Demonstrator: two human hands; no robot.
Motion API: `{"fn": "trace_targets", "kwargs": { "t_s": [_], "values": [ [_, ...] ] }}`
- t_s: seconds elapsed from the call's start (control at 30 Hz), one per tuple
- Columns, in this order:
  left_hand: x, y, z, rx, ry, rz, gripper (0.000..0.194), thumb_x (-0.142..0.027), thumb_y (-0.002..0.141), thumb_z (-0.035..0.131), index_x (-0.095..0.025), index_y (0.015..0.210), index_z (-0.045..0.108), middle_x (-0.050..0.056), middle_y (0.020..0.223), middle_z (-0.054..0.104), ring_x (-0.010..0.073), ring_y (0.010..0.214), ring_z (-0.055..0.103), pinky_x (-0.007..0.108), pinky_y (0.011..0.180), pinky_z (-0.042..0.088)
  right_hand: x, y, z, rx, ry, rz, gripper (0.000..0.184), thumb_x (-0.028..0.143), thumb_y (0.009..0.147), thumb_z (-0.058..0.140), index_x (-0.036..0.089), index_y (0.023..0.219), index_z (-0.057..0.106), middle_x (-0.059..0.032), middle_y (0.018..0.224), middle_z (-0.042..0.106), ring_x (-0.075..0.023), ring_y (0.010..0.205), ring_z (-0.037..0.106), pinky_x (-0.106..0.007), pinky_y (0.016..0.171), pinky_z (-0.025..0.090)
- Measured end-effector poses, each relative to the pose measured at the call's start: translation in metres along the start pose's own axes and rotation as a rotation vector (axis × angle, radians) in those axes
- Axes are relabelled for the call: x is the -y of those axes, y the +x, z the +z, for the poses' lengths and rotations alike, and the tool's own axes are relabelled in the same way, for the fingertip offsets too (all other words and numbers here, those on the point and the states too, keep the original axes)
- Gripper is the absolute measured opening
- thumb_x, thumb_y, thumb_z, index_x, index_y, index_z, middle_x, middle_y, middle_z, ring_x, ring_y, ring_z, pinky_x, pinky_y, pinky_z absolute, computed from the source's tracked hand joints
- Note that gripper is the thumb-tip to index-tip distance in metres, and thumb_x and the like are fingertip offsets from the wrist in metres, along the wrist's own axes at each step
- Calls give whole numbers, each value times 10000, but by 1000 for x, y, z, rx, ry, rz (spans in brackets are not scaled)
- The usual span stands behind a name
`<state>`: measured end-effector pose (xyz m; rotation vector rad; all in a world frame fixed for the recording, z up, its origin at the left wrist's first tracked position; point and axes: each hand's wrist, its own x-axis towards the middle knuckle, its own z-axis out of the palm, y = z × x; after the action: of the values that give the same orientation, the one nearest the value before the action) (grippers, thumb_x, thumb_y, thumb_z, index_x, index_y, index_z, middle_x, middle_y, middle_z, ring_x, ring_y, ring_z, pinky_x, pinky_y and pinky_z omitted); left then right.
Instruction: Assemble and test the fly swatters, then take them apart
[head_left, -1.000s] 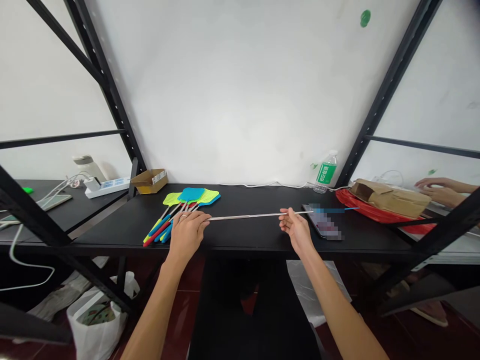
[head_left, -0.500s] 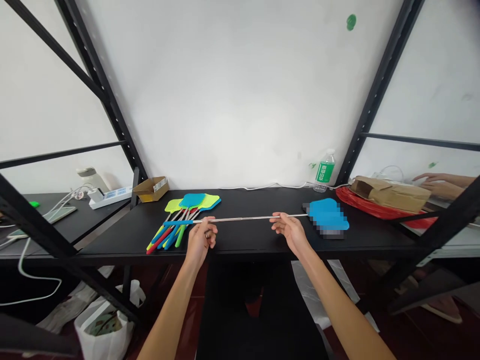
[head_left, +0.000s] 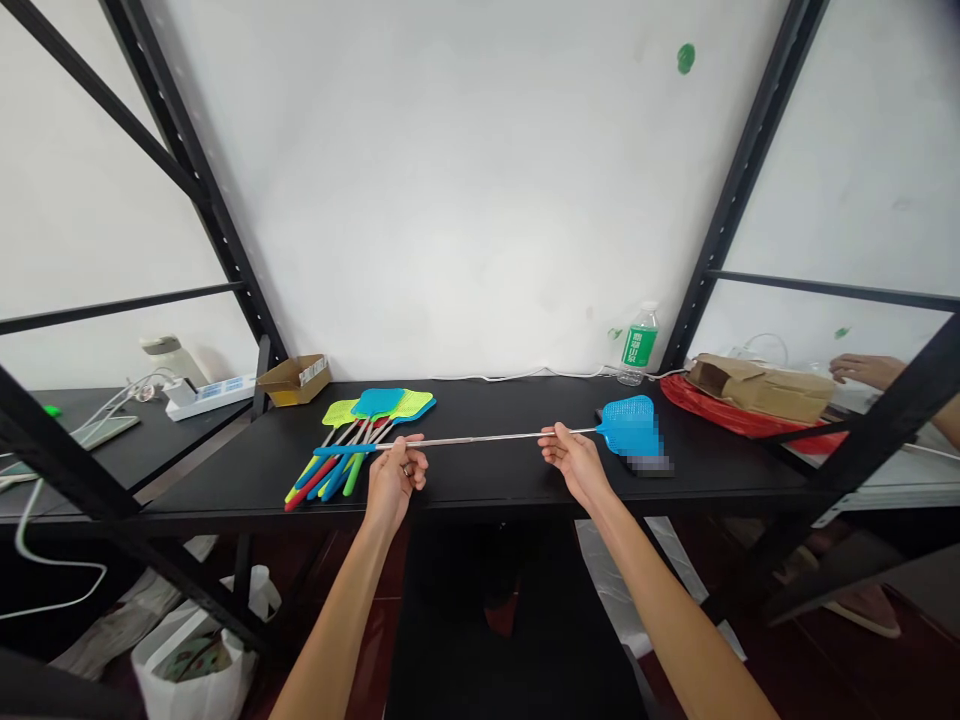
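A blue fly swatter (head_left: 628, 428) with a long extended metal rod (head_left: 480, 439) stretches across the black table (head_left: 487, 480). My left hand (head_left: 397, 480) is closed around the rod just right of its blue handle. My right hand (head_left: 574, 462) pinches the rod just left of the blue mesh head. A pile of several coloured fly swatters (head_left: 352, 440) lies on the table to the left of my left hand. The blue head hovers over a dark flat object (head_left: 651, 465) with a blurred patch.
A green-labelled water bottle (head_left: 636, 345) stands at the back right. A small cardboard box (head_left: 292, 375) sits at the back left. A brown paper bag on red plastic (head_left: 757, 390) lies to the right, near another person's hand (head_left: 862, 368). Black shelf struts frame both sides.
The swatter has turned about its rod so its blue head now shows flat. My left hand shifted from the pile onto the rod by the handle. The camera view has drifted slightly.
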<state>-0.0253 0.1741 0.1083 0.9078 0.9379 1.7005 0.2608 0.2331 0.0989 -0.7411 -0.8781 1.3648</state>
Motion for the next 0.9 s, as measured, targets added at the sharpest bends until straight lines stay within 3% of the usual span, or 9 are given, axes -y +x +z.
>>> {"fn": "trace_targets", "kwargs": {
  "t_s": [0.47,0.9],
  "values": [
    [-1,-3,-3,97,-41,-27,400,-423,819,683,-97,1050,673,2,618,584,90,490,446,218,453,358,1,-2,-2,66,-16,25,448,518,718,793,102,881,764,-102,753,737,-116,588,624,-214,553,481],
    [3,-2,1,7,28,-27,412,-435,762,760,-75,958,715,-1,597,548,79,487,439,211,441,352,-3,6,-8,-38,103,48,351,442,661,863,161,839,752,-64,708,730,-122,613,643,-214,568,525]
  ]
}}
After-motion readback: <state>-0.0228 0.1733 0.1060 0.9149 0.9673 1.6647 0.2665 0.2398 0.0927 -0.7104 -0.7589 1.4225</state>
